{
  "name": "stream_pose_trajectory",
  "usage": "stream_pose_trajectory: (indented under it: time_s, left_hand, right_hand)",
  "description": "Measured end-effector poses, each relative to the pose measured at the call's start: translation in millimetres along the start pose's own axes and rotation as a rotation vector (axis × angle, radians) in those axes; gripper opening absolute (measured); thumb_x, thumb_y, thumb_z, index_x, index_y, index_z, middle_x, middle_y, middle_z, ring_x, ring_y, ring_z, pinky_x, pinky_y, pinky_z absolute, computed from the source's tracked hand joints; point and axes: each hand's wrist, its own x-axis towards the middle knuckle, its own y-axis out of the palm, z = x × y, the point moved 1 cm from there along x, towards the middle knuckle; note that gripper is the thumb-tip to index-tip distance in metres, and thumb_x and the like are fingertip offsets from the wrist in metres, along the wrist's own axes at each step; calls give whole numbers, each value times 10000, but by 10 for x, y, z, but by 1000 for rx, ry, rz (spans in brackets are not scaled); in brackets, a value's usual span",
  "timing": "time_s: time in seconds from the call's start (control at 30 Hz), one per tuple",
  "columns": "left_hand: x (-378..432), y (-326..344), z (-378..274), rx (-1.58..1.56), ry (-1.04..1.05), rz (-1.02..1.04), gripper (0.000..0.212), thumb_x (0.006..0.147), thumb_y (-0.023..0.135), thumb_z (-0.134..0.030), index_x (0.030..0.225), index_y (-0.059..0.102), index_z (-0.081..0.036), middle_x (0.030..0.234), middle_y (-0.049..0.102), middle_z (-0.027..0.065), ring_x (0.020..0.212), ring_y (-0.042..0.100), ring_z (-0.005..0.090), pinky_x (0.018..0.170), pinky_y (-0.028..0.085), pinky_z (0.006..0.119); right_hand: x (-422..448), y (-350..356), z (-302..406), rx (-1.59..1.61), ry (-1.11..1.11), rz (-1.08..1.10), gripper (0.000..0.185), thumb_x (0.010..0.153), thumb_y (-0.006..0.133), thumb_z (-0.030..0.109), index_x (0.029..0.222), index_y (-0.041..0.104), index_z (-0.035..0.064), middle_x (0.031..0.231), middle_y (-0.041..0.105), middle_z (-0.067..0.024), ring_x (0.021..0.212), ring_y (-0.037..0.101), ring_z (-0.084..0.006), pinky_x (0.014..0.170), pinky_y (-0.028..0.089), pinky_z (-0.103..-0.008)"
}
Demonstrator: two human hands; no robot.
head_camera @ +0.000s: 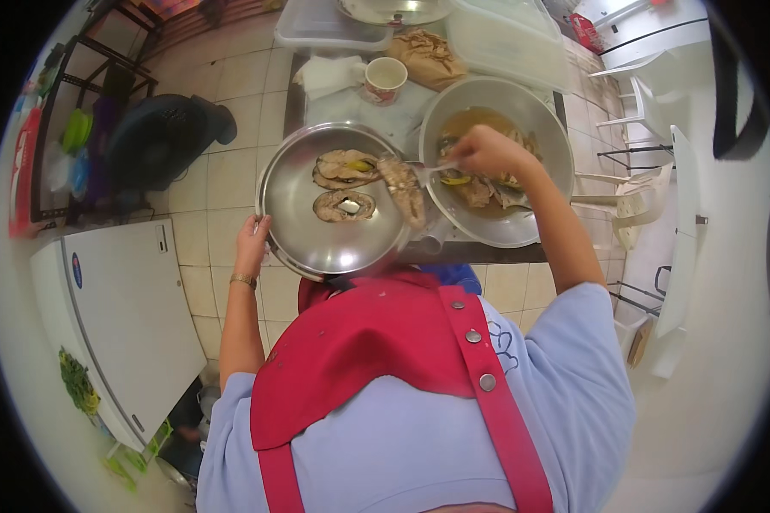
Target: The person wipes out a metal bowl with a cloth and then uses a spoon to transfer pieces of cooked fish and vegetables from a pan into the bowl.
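Observation:
My left hand (254,238) grips the left rim of a round stainless steel pan (321,247). Two fish steaks lie in it, one (344,206) with a hole in its middle and one (341,168) with a piece of green pepper on top. My right hand (487,149) holds a utensil (437,168), seemingly a spoon or turner, its far end partly hidden. On it a further fish steak (403,191) hangs tilted over the pan's right rim. Beneath my right hand a large metal basin (487,234) holds brownish broth (478,120), fish pieces and green pepper.
Behind the pan stand a cup (385,78), white tissues (331,75) and a crumpled brown paper bag (427,58). Plastic containers (333,29) and a glass lid (394,11) lie at the table's far end. A white freezer (125,320) is at left; white chairs (641,115) are at right.

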Motion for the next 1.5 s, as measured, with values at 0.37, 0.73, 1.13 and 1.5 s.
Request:
stream_pose_trajectory:
  time_s: [0.37, 0.73, 1.13, 1.5]
  left_hand:
    - [56, 11, 56, -68, -22, 11, 380, 933, 640, -359, 1072, 603, -7, 874, 621, 16, 767, 524, 83, 661, 442, 246]
    - [35, 31, -27, -22, -50, 53, 536, 936, 624, -393, 1242, 535, 38, 1007, 630, 34, 832, 549, 93, 697, 459, 237]
    - [39, 47, -51, -30, -47, 62, 301, 959, 582, -360, 1037, 583, -69, 770, 542, -35, 622, 475, 54, 516, 394, 232]
    - [0, 16, -77, 14, -92, 30, 439, 959, 592, -353, 1195, 566, 16, 970, 612, 24, 873, 530, 110, 774, 435, 252]
  right_hand:
    - [1210, 694, 1305, -742, -334, 157, 153, 731, 651, 125, 846, 731, 64, 868, 706, -146, 851, 685, -324, 708, 544, -409]
    - [533, 489, 1047, -667, -186, 116, 168, 713, 633, 97, 846, 733, 75, 830, 693, -153, 825, 678, -327, 709, 533, -414]
    - [-383, -814, -834, -798, 382, -255, 302, 746, 611, 90, 1005, 743, 168, 970, 702, -129, 950, 671, -292, 792, 541, -410]
    - [202, -865, -1334, -872, 136, -97, 287, 734, 628, 85, 971, 754, 186, 900, 703, -111, 888, 668, -304, 753, 534, -410]
